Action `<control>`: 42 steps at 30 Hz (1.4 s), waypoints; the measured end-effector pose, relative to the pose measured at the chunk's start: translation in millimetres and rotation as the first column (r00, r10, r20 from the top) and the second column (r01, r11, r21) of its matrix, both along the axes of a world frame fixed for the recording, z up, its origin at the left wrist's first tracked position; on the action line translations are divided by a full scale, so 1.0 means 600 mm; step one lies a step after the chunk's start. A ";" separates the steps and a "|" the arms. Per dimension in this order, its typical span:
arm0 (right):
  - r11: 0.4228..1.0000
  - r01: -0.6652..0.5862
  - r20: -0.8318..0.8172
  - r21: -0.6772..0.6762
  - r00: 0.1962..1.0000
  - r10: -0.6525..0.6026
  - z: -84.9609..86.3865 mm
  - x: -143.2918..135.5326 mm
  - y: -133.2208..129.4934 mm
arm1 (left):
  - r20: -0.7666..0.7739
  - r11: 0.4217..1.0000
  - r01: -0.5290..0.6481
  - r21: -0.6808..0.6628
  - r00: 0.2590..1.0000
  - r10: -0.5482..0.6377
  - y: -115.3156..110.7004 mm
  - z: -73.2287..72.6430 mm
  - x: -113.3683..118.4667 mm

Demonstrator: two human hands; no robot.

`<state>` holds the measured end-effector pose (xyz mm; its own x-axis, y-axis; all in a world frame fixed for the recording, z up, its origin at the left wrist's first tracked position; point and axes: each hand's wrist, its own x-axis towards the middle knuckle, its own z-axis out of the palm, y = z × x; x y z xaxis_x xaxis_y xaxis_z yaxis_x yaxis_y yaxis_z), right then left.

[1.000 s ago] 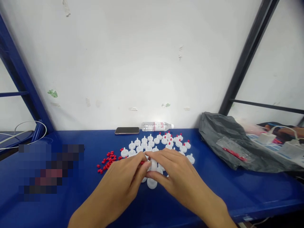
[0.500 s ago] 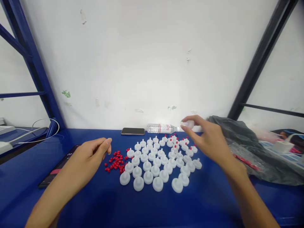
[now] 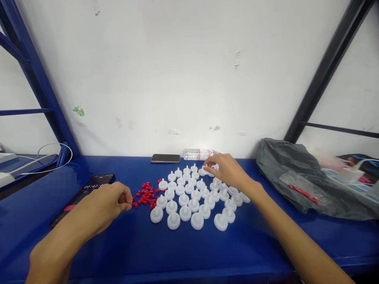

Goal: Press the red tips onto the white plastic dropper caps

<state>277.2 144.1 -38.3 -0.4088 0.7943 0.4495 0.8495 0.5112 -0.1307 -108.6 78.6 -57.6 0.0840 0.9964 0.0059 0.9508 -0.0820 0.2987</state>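
Many white spouted caps (image 3: 184, 199) stand on the blue table, most with their narrow spouts pointing up. My right hand (image 3: 220, 167) is over the back of this group, its thumb and fingers pinched on the spout of a white cap (image 3: 202, 172). It hides some of the caps behind it. Left of the white caps lies a loose pile of small red caps (image 3: 146, 194). At that pile's left edge, my left hand (image 3: 114, 199) has thumb and fingers closed in a pinch, right beside the nearest red pieces; what is between the fingertips is too small to tell.
A phone showing a timer (image 3: 85, 193) lies under and beyond my left forearm. Against the wall are another phone (image 3: 165, 158) and a clear bottle (image 3: 192, 154) on its side. A grey plastic bag (image 3: 275, 173) with a clear packet of red pieces (image 3: 304, 193) lies right.
My right hand has come down and left from in front of the bottle's neck to the back white caps. My left hand has lowered toward the red pile. The view has shifted slightly.
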 end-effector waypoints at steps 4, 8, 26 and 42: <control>0.997 -0.023 0.045 -0.071 0.999 0.027 -0.002 0.002 0.003 | 0.022 0.997 0.073 -0.002 0.997 -0.073 -0.007 0.003 0.011; 0.992 -0.041 0.089 -0.116 0.995 0.051 -0.014 0.003 0.008 | 0.008 0.989 0.139 -0.055 0.990 -0.139 -0.007 -0.008 0.016; 0.979 0.021 0.005 -0.205 1.000 -0.020 0.003 0.077 0.003 | 0.086 0.971 0.234 -0.045 0.970 -0.229 -0.015 0.027 0.058; 0.988 -0.148 -0.323 0.037 0.934 0.152 -0.010 -0.005 -0.198 | 0.230 0.879 0.346 0.328 0.873 -0.429 -0.106 0.037 0.195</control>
<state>273.9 25.1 -44.2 -0.3530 0.7288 0.5868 0.6754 0.6325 -0.3793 8.5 15.0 -35.4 0.4160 0.8386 0.3516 0.6995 -0.5422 0.4655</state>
